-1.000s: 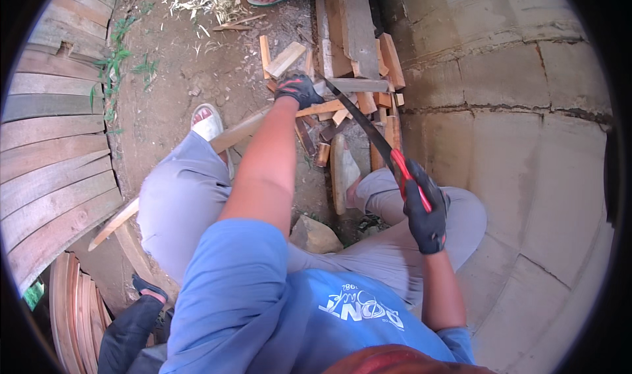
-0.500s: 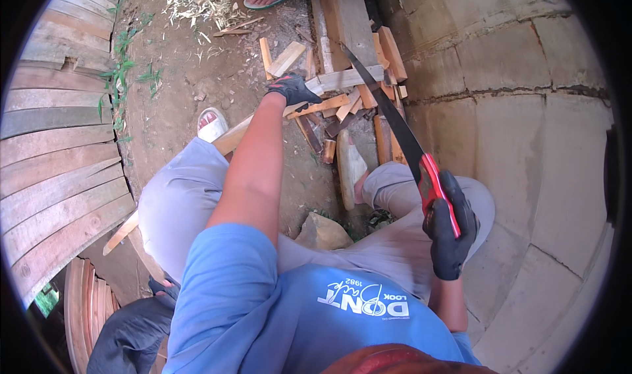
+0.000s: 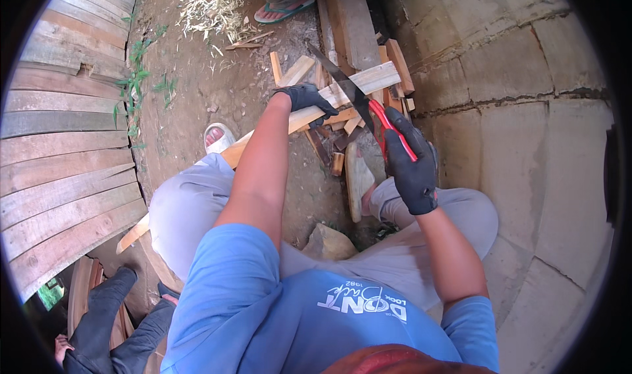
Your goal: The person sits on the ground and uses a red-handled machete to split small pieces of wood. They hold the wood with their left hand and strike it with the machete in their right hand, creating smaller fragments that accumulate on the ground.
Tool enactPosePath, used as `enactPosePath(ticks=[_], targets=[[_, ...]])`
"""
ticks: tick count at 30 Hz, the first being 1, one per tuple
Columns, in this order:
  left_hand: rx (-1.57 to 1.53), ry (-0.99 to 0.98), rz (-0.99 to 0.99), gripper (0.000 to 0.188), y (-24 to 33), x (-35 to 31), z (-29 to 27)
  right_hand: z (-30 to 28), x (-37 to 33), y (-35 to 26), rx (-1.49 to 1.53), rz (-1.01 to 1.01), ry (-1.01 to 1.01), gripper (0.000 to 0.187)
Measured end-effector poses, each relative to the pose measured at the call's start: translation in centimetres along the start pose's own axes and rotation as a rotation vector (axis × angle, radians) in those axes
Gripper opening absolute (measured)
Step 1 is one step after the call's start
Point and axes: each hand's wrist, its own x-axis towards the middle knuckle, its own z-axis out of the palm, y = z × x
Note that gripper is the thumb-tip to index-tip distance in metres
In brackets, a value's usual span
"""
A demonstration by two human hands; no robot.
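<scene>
My left hand (image 3: 307, 102), in a dark glove, is closed around a pale wooden board (image 3: 368, 81) that slants from beside my left knee up to the right. My right hand (image 3: 409, 164), also gloved, grips the red handle of a handsaw (image 3: 342, 78). The saw's dark curved blade crosses the board to the right of my left hand. From this angle I cannot tell whether the teeth touch the wood. Several wood offcuts (image 3: 338, 163) lie below the board, between my feet.
A thick timber (image 3: 352, 28) lies at the far side near a person's sandalled foot (image 3: 284, 10) and wood shavings (image 3: 214, 12). A concrete block wall (image 3: 507, 143) rises on the right, plank boarding (image 3: 66, 150) on the left. Another person's dark-trousered legs (image 3: 108, 321) show lower left.
My right hand has swung the saw up and left, from beside my right knee to across the board. The board's far end has shifted slightly right, with my left hand still on it.
</scene>
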Motion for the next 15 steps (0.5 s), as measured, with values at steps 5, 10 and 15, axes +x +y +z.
enactPosePath(ticks=[5, 10, 15], targets=[[0.111, -0.001, 0.144, 0.08, -2.3, 0.7, -0.8, 0.5, 0.1, -0.7, 0.141, 0.095, -0.089, 0.043], [0.179, 0.051, 0.065, 0.071, -1.4, 1.6, -1.5, 0.3, 0.1, -0.6, 0.097, 0.032, -0.114, 0.044], [0.098, 0.088, 0.065, 0.097, 3.4, 2.0, -2.3, 0.0, 0.1, 0.5, 0.0, -0.104, -0.032, 0.044]])
